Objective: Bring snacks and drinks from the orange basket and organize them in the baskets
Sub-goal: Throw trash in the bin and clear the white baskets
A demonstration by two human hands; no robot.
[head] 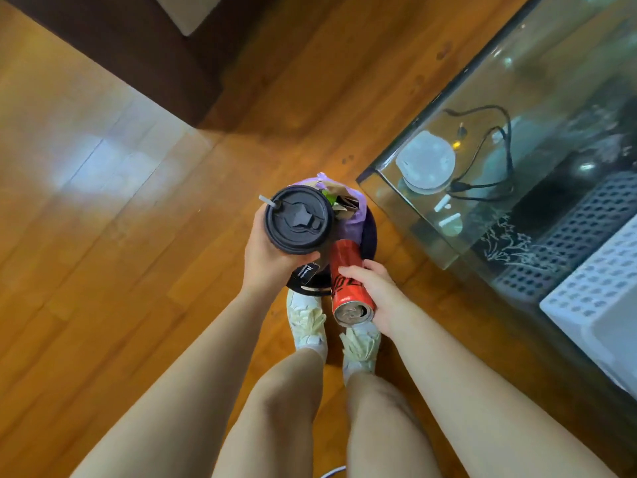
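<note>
My left hand grips a black tumbler with a round lid and a short straw, seen from above. A red drink can lies tilted in my right hand, its silver top pointing toward me. Both are held over the floor just above a dark round bin lined with a purple bag holding paper scraps. No orange basket is in view.
A glass-topped table stands to the right, with a round white device and black cable on it. A white perforated basket and a dark perforated basket sit under or beside it. A dark sofa is at top left. My feet stand on the wooden floor.
</note>
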